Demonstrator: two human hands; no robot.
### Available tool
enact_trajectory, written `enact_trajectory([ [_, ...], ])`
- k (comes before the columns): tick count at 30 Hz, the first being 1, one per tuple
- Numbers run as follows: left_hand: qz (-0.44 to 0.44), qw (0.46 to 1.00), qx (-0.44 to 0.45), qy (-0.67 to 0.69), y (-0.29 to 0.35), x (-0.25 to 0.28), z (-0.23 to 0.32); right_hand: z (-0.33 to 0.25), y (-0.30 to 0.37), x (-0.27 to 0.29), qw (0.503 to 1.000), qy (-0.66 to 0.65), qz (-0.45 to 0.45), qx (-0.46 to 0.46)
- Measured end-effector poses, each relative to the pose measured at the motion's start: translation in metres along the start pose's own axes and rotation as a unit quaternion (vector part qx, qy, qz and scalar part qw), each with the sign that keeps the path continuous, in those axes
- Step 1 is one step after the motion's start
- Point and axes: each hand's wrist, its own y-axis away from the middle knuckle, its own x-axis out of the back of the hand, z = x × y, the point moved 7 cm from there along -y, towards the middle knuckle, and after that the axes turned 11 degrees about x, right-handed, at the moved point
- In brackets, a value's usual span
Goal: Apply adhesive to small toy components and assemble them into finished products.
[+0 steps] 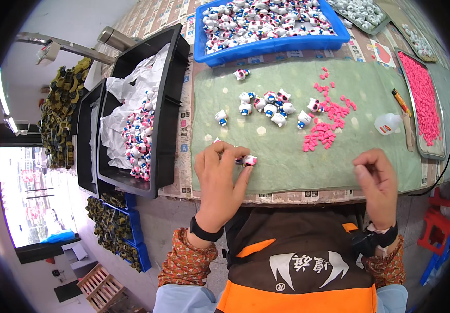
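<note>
My left hand (218,180) is closed around a small white figurine (250,160) with pink and dark details, just above the green cloth (287,175) at the near left. The fingers cover part of it, and a bit of another white-and-pink piece shows behind them. Off to the right, my right hand (378,182) has curled fingers with the thumb near the index finger; anything between them is too small to tell. Between and beyond the hands stand several white and blue figurines (270,109). A loose pile of small pink pieces (324,128) lies beside them.
A blue tray (272,55) full of figurines sits at the back. Black bins (165,117) with white paper and figurines stand at left. To the right are a white bottle (387,124), an orange-and-black tube (401,102) and a metal tray (442,151) of pink pieces.
</note>
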Motion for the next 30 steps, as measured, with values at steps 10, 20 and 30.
enact_trajectory([
  [10,0.089,0.991,0.056,-0.082,-0.080,0.009,-0.041,0.029,0.003,0.113,0.965,0.075,0.245,0.053],
  [20,-0.071,0.974,0.159,0.143,-0.079,0.001,-0.063,0.034,-0.026,0.104,0.956,0.248,0.149,0.040],
  [30,-0.162,0.855,0.168,0.463,-0.008,0.001,-0.005,0.054,-0.042,0.092,0.962,0.252,0.102,0.040],
])
